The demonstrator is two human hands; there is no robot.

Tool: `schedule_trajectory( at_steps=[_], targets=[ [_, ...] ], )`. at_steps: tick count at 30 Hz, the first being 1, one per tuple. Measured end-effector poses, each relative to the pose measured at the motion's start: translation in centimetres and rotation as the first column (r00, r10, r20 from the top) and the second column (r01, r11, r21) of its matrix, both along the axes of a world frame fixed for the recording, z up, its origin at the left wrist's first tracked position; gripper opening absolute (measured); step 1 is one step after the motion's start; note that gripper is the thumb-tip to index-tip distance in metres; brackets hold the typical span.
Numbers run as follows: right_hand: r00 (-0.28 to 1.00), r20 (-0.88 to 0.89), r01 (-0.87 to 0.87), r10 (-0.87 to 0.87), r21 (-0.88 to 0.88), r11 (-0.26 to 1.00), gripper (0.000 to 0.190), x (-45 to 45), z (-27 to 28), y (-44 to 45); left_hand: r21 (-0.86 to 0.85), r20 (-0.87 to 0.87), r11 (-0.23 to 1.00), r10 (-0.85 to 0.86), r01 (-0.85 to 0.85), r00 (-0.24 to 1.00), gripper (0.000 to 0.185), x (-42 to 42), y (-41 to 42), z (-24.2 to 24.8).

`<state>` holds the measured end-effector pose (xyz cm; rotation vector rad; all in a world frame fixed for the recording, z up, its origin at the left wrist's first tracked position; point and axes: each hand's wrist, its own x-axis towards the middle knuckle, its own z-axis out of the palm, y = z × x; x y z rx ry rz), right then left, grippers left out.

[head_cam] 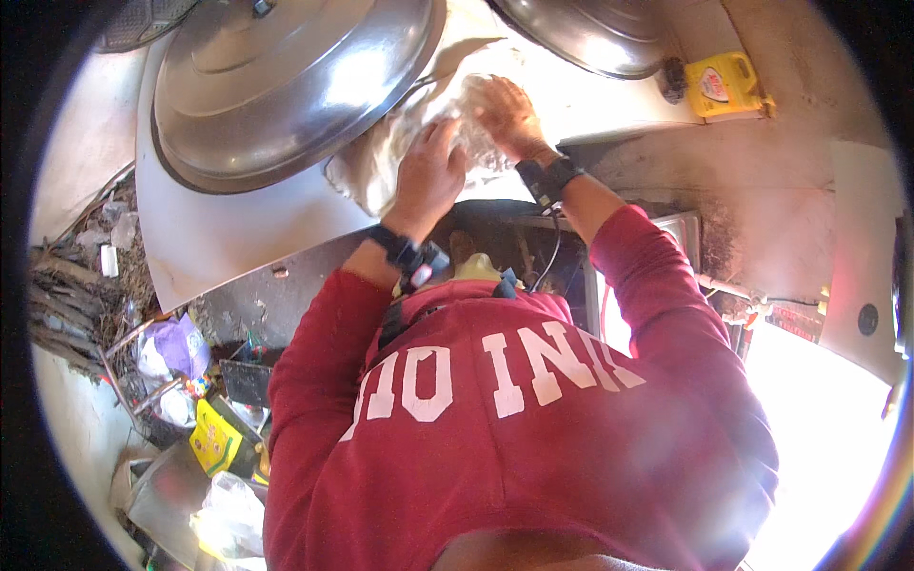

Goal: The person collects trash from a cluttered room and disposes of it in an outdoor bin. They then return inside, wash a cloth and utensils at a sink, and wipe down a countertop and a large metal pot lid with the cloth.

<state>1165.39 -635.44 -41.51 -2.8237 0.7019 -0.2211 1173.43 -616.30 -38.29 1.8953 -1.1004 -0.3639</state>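
A crumpled, clear plastic bag or sheet (385,153) lies on the white worktop, partly washed out by glare. My left hand (430,168) rests at its near side, fingers slightly bent. On the far right part of the plastic is my right hand (508,114), its fingers spread and slightly blurred. Whether either hand pinches the plastic cannot be told. Both wrists wear black straps with small devices. Just left of the plastic sits a large domed metal lid (293,86).
Another metal lid (600,36) is at the top. A yellow jerrycan (721,84) and a dark scourer (672,80) stand at the right end of the worktop (228,235). Firewood sticks (61,307), plastic bags (232,514) and a yellow packet (214,435) lie low on the left.
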Motion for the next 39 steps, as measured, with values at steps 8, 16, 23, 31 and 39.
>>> schedule_trajectory(
  at_steps=[8, 16, 23, 31, 39],
  targets=[
    [0.925, -0.06, -0.379, 0.376, -0.222, 0.898, 0.059, 1.6, -0.6, 7.9, 0.346, 0.517, 0.932, -0.094, -0.107, 0.851, 0.055, 1.2, 4.6, -4.2],
    [0.725, 0.276, -0.625, 0.631, -0.121, 0.771, 0.045, 6.2, 0.4, 15.7, 0.402, 0.475, 0.883, 0.023, -0.24, 0.88, 0.064, 3.4, 16.1, -4.3],
    [0.689, 0.258, -0.691, 0.677, -0.049, 0.721, 0.038, 5.6, 0.4, 13.9, 0.354, 0.433, 0.89, 0.118, -0.288, 0.894, 0.053, 3.7, 11.7, -4.7],
    [0.882, -0.044, -0.471, 0.469, -0.082, 0.878, 0.051, 1.9, 2.8, 12.7, 0.063, 0.528, 0.989, 0.079, -0.132, 0.846, 0.049, 0.5, 10.9, -4.7],
    [0.63, 0.008, -0.775, 0.777, -0.059, 0.629, 0.036, 16.2, 1.7, 34.0, 0.141, 0.29, 0.958, 0.2, -0.249, 0.936, 0.058, 13.3, 33.2, -4.1]
  ],
)
